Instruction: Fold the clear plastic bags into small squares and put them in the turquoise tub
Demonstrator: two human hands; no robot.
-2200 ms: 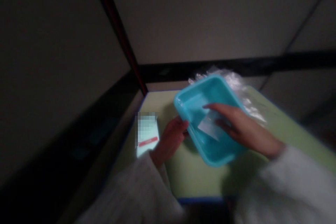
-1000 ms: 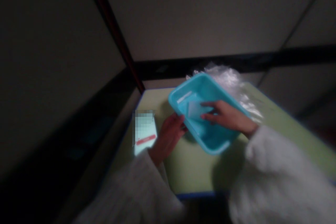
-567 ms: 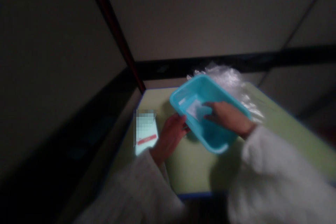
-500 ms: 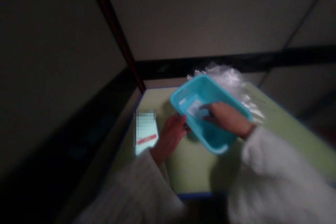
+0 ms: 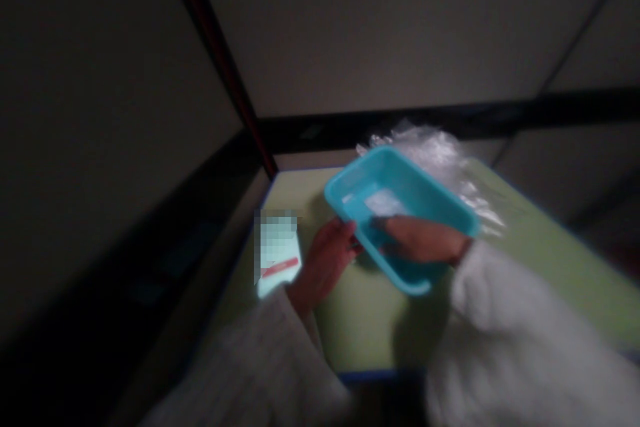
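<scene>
A turquoise plastic tray is tilted above a green tabletop. My left hand grips its near-left rim with the fingers curled round the edge. My right hand reaches inside the tray, fingers together and pressed toward the tray's floor; motion blur hides whether they hold anything. A pale white sheet or wipe lies on the tray's floor just beyond the right fingertips.
A lit phone lies on the table's left side near the blue edge. Crumpled clear plastic wrap sits behind the tray. Dark walls and a black rail close the table's far and left sides.
My right hand slid from the tray's far-left part back toward me across its floor. The white sheet now shows beyond the fingers. The tray tipped slightly flatter; my left hand stayed put.
</scene>
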